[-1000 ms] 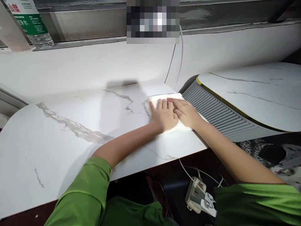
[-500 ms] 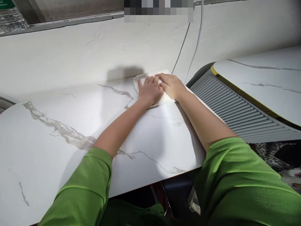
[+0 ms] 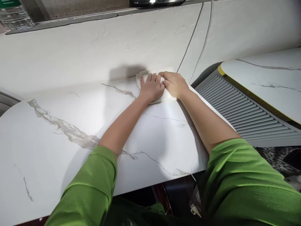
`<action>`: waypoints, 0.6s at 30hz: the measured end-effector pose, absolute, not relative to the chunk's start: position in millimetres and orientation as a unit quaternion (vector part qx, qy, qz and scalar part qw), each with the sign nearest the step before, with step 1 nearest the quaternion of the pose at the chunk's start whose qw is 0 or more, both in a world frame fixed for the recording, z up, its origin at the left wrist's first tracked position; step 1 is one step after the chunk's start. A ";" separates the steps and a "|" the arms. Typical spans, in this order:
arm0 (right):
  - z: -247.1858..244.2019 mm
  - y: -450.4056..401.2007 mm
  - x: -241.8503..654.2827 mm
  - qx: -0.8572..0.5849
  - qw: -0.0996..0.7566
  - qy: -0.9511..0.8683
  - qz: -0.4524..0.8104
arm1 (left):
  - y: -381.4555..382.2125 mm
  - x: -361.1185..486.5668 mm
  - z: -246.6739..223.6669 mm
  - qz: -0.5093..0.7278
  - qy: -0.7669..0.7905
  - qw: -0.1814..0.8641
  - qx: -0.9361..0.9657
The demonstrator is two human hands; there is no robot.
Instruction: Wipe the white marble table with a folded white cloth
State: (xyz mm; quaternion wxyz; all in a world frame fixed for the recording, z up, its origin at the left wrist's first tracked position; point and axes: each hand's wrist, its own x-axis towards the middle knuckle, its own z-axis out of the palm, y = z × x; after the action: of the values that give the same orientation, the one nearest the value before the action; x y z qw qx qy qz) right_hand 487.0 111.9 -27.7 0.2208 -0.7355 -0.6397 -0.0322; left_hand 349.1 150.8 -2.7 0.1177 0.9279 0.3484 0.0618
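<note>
A white cloth (image 3: pixel 168 96) with a scalloped edge lies on the marble-patterned tabletop (image 3: pixel 145 135), at its far edge by the wall. My left hand (image 3: pixel 152 88) rests flat on the cloth, palm down, its fingers stretched out and slightly apart. Right beside it, my right hand (image 3: pixel 175 84) bends its fingers over the cloth, with the thumb close to my left hand. Both palms and part of the cloth beneath them are hidden.
Behind the tabletop rises a white wall (image 3: pixel 77 56) with two cables (image 3: pixel 207 34) hanging down it. A clear bottle (image 3: pixel 16 18) and a dark object (image 3: pixel 157 2) stand on the ledge above. To the right is another table (image 3: pixel 270 78) with grey ribbed panelling (image 3: pixel 237 110).
The view has shifted slightly, so the scene sits a little further right. Both hands stay on the cloth, which looks more bunched under them and shows less at its near side.
</note>
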 end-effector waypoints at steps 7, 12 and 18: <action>-36.5 76.8 463.2 -0.716 0.238 -0.653 -0.066 | 116.7 316.2 -0.8 0.049 0.336 0.109 0.934; -37.7 36.7 433.1 -0.699 0.241 -0.668 -0.085 | 83.2 284.4 2.3 0.037 0.309 0.105 0.945; -30.0 -18.6 386.3 -0.681 0.236 -0.688 -0.081 | 34.7 240.2 7.1 0.044 0.297 0.093 0.949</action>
State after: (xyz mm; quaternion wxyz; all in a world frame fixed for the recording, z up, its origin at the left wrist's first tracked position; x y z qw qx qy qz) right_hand 386.3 -18.6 -30.0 0.2362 -0.6814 -0.6879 -0.0813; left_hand 240.2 34.7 7.1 0.0933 0.9493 0.2970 0.0440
